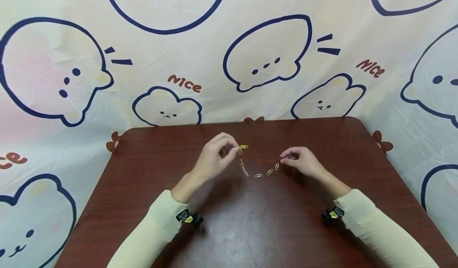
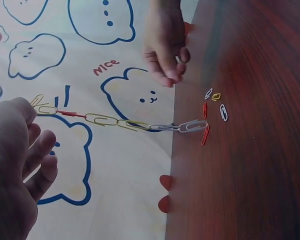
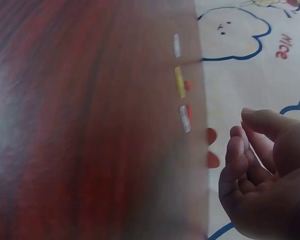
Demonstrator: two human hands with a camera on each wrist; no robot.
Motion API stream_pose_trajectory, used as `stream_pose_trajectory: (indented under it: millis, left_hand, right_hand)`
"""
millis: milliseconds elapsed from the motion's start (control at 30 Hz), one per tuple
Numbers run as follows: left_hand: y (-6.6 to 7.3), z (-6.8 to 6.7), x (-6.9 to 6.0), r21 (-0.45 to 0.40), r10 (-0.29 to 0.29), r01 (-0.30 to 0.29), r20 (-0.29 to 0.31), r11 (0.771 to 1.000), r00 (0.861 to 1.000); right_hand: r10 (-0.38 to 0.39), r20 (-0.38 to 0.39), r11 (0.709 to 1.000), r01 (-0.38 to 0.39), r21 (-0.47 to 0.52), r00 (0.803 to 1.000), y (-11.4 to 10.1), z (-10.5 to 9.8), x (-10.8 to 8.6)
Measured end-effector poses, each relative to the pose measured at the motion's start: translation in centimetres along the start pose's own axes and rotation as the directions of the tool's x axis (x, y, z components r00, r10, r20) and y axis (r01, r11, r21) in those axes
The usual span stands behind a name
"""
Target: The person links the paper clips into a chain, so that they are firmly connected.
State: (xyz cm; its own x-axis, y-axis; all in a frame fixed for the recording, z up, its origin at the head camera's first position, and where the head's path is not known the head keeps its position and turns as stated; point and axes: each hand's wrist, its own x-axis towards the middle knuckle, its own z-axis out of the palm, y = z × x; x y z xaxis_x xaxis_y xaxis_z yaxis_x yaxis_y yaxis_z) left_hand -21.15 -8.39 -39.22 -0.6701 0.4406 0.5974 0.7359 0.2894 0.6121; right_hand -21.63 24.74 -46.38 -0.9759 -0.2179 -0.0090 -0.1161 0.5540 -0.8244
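High over the table, my left hand (image 1: 216,156) (image 2: 12,165) pinches a yellow end of a paper clip chain (image 1: 241,164) (image 2: 102,119) between thumb and forefinger. Yellow, red and white clips make up the chain, which hangs down from the fingertips. My right hand (image 1: 304,162) (image 2: 165,45) (image 3: 270,170) hovers right of the loose clips, fingers loosely curled, with nothing seen between them. Near it lie a white clip (image 1: 277,166), a yellow clip (image 1: 270,172) and a red clip (image 1: 271,162). Another white clip (image 1: 258,175) and another red clip (image 1: 259,161) are closer to the chain.
The dark reddish-brown table (image 1: 232,236) spreads under both hands. Behind its far edge hangs a pale cloth (image 1: 214,61) with blue-outlined cartoon figures, which also covers both sides. A dark strapped device (image 1: 186,216) is on the left wrist, and another (image 1: 334,213) on the right.
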Motion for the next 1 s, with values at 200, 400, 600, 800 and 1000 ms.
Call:
stream_pose_trajectory:
  millis: [200,400,600,800,1000]
  left_hand:
    - [-0.1,0.1,0.0,-0.004,-0.005,0.005,0.007,1.000,1.000]
    - [-0.1,0.1,0.1,-0.001,-0.001,0.001,0.002,1.000,1.000]
    - [0.1,0.0,0.2,0.004,-0.002,0.002,0.000,1.000,1.000]
    - [0.1,0.1,0.2,0.001,-0.012,0.012,0.006,1.000,1.000]
    - [0.0,0.3,0.2,0.005,-0.017,0.017,0.005,1.000,1.000]
  right_hand:
    - [-0.007,0.032,0.998,0.009,-0.056,0.999,1.6,0.7,0.0]
    - [0.000,0.026,0.997,0.002,-0.079,1.000,2.2,1.1,0.1]
    - [0.007,0.002,0.994,-0.007,-0.112,1.000,2.0,1.5,0.2]
    - [0.004,-0.012,0.985,-0.006,-0.173,1.000,1.4,2.0,0.5]
    - [-0.003,-0.011,0.971,0.000,-0.241,1.000,1.2,2.3,0.7]
